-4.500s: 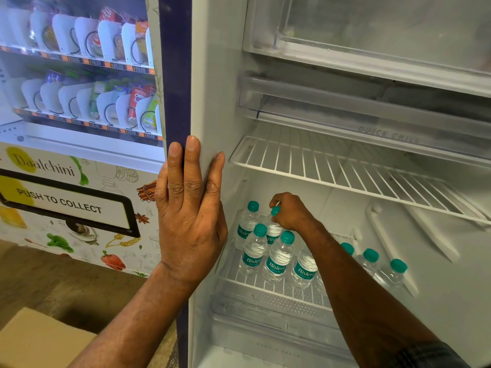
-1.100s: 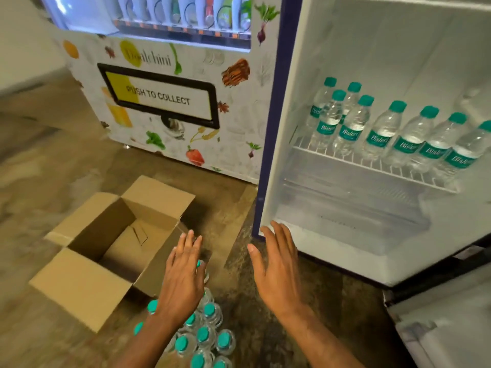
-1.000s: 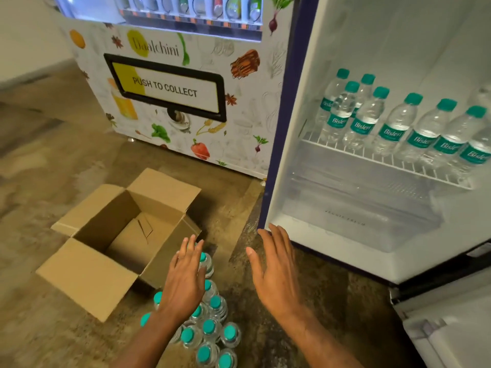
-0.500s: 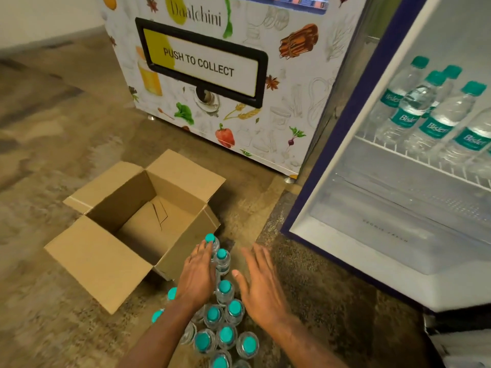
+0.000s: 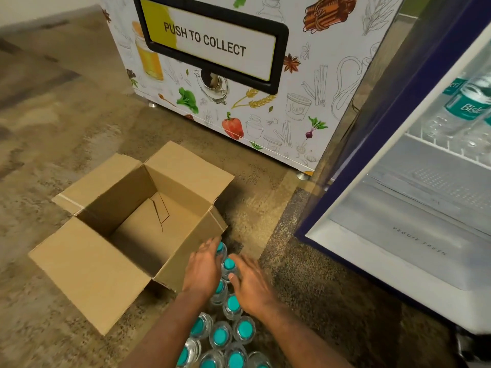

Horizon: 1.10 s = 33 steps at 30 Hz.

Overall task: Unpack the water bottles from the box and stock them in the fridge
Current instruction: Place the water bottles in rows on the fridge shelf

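Observation:
Several clear water bottles with teal caps (image 5: 220, 335) stand in a cluster on the floor beside the open, empty cardboard box (image 5: 132, 235). My left hand (image 5: 203, 269) reaches over the far bottles, its fingers at the cap of the farthest one. My right hand (image 5: 249, 285) comes in from the right with fingers extended, close to the bottle with the teal cap (image 5: 229, 264) between both hands. Neither hand plainly grips a bottle. The open fridge (image 5: 398, 235) stands at the right, with labelled bottles (image 5: 462, 110) on its wire shelf.
A vending machine (image 5: 239, 88) with a "PUSH TO COLLECT" flap stands behind the box. The fridge's blue edge (image 5: 372, 144) lies close to the right of the bottles. A clear vegetable drawer (image 5: 425, 208) sits below the wire shelf. The floor is mottled brown stone.
My view has dropped toward the floor. Both hands have moved down and together onto the far end of the bottle cluster; 4.5 s ago my right hand was placing a bottle in the fridge.

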{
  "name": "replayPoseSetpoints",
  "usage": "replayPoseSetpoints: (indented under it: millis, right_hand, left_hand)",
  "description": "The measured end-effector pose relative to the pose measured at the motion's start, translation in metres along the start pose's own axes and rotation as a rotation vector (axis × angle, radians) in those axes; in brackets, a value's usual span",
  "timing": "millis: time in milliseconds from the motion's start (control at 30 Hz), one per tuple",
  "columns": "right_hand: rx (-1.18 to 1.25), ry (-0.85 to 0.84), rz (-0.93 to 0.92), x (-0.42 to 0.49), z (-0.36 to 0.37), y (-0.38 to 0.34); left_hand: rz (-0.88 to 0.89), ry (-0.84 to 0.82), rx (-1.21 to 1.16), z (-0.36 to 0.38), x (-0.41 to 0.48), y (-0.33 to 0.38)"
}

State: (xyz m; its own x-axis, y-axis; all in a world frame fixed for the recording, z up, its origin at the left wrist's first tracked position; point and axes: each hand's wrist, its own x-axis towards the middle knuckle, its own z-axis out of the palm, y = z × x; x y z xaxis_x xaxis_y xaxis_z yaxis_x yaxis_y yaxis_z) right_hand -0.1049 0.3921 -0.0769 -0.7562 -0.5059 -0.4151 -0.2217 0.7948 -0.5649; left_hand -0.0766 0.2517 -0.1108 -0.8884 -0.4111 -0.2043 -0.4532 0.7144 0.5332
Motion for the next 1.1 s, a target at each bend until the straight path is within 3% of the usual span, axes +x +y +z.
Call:
replayPoseSetpoints:
  millis: [533, 800, 933, 1100]
  right_hand:
    - [0.19, 0.097, 0.122, 0.016, 0.004, 0.002]
    - [0.391, 0.3, 0.234, -0.016, -0.064, 0.019]
    - [0.46, 0.431, 0.181, -0.054, -0.121, 0.025]
    - [0.551, 0.599, 0.096, -0.11, -0.217, 0.029]
  left_hand:
    - [-0.061, -0.036, -0.084, 0.008, 0.009, 0.002]
    - [0.009, 0.103, -0.135, -0.018, -0.012, 0.076]
    - [0.172, 0.166, -0.206, -0.06, -0.019, 0.143]
    - [0.561, 0.301, -0.276, -0.119, -0.031, 0.24]
